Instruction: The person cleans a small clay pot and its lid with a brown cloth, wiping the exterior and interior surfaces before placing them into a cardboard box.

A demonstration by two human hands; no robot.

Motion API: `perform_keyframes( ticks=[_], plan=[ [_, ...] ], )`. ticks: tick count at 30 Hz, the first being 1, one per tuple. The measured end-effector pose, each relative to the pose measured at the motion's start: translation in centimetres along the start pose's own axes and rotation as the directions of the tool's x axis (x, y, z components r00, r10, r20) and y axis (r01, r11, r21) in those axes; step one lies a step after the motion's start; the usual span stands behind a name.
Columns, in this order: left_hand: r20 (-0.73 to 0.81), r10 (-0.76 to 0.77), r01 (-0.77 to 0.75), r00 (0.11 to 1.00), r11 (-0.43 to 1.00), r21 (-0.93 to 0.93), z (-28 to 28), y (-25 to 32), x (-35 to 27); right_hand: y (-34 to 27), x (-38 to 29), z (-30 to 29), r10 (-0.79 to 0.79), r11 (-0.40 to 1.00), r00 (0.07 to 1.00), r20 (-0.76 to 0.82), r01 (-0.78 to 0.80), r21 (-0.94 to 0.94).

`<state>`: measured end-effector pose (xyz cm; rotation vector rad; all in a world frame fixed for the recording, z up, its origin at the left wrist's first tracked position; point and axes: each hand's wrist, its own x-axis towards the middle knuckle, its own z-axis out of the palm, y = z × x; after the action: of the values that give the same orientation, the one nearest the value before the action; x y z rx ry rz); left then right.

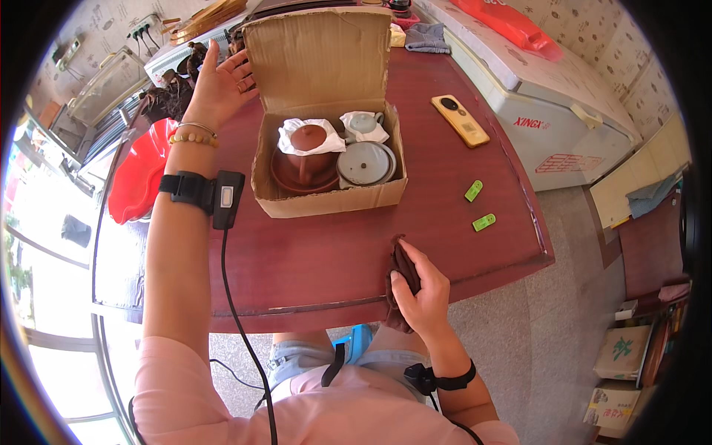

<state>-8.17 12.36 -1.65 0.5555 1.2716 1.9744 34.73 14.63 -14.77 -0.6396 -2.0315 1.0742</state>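
My left hand (222, 83) is raised with spread fingers beside the upright lid of a cardboard box (328, 208); whether its fingertips touch the lid I cannot tell. In the box, a brown clay teapot (307, 161) stands on a brown dish, with white paper round its lid. To its right lie a pale grey round lidded vessel (364, 163) and a small pale pot (364, 123) on white paper. At the table's near edge, my right hand (425, 292) grips a dark brown cloth (401, 278).
The dark red table (311, 267) bears a gold phone (459, 120), two green clips (473, 191) and a red tray (144, 172). Dark carved pieces (172, 92) stand behind my left forearm. A grey cloth (427, 38) lies at the back. A white chest freezer (534, 105) adjoins the right side.
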Motion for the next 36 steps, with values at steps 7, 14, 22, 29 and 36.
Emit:
perform_keyframes(
  ticks=[7, 14, 22, 29, 36],
  plan=[
    [0.098, 0.156, -0.184, 0.983, 0.868, 0.461, 1.3, -0.7, -6.2, 0.3, -0.2, 0.1, -0.013, 1.000, 1.000, -0.018, 0.013, -0.005],
    [0.367, 0.321, -0.487, 0.873, 0.536, 0.689, -0.3, -5.1, -11.7, 0.4, -0.4, 0.5, -0.054, 0.998, 0.998, -0.039, 0.053, -0.030],
    [0.486, 0.447, -0.605, 0.751, 0.168, 0.778, -0.1, -8.6, -14.1, 0.8, -0.8, 0.5, -0.014, 1.000, 0.999, -0.030, 0.013, -0.015],
    [0.394, 0.487, -0.547, 0.780, 0.222, 0.807, 0.5, -8.8, -15.1, 0.7, -1.0, 0.4, -0.046, 0.995, 0.998, -0.039, 0.042, -0.087],
    [0.296, 0.346, -0.445, 0.890, 0.527, 0.724, -0.4, -9.1, -14.6, 0.3, -1.1, 0.5, -0.076, 0.992, 0.996, -0.045, 0.071, -0.108]
  ],
)
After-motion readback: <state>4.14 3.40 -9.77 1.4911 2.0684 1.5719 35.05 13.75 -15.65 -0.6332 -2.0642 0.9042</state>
